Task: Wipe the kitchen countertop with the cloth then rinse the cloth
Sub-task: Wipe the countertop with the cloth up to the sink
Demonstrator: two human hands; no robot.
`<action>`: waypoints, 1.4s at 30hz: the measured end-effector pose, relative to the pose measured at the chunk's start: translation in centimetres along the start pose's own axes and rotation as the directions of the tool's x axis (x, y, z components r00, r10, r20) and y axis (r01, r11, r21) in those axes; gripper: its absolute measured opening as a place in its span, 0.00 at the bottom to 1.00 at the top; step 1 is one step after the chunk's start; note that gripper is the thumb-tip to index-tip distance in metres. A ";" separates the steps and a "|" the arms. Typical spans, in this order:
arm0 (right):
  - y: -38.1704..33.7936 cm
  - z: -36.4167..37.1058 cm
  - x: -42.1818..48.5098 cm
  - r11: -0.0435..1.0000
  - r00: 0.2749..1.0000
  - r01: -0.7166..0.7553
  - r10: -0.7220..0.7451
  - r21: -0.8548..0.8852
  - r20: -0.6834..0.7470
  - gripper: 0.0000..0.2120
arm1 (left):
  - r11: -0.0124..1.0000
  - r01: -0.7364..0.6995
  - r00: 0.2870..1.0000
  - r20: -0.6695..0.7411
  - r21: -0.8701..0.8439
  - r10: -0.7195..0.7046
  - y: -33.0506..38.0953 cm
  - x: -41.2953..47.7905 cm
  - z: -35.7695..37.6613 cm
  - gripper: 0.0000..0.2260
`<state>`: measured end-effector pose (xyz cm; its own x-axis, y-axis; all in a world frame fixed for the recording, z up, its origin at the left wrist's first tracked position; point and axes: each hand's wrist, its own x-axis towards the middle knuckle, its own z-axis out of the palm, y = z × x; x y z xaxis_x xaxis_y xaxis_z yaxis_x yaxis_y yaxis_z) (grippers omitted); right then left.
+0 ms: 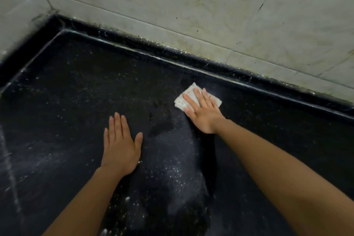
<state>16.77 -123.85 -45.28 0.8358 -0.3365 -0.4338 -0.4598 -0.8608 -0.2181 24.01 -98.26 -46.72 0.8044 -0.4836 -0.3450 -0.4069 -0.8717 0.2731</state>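
Black countertop [76, 101]; right hand [203, 113] flat on cloth [183, 99] near raised back edge [191, 65].

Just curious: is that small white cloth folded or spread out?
Folded: the small white cloth forms a compact pad under the right hand.

pale marbled wall tiles [210, 5] meet in a corner at upper left, flecked with dark specks.
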 end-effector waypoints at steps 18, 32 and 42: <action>-0.8 6.4 -12.9 0.916 0.937 0.347 -0.334 -0.202 0.099 0.25 | 1.000 -0.011 0.998 0.065 -0.001 0.011 0.1 -0.1 -0.7 0.31; -1.9 -1.3 3.6 1.000 1.000 -0.003 0.003 -0.015 0.005 0.25 | 1.000 -0.010 1.000 0.028 0.005 0.010 -0.1 0.1 -0.3 0.30; -1.4 3.0 -6.0 0.996 0.996 0.085 -0.084 -0.018 0.030 0.26 | 0.999 0.012 0.999 0.039 0.044 -0.014 -0.1 0.0 -0.2 0.32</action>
<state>11.53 -119.49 -44.97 0.8621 -0.2513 -0.4400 -0.3819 -0.8930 -0.2382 24.08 -98.19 -46.57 0.7925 -0.4745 -0.3832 -0.4158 -0.8800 0.2296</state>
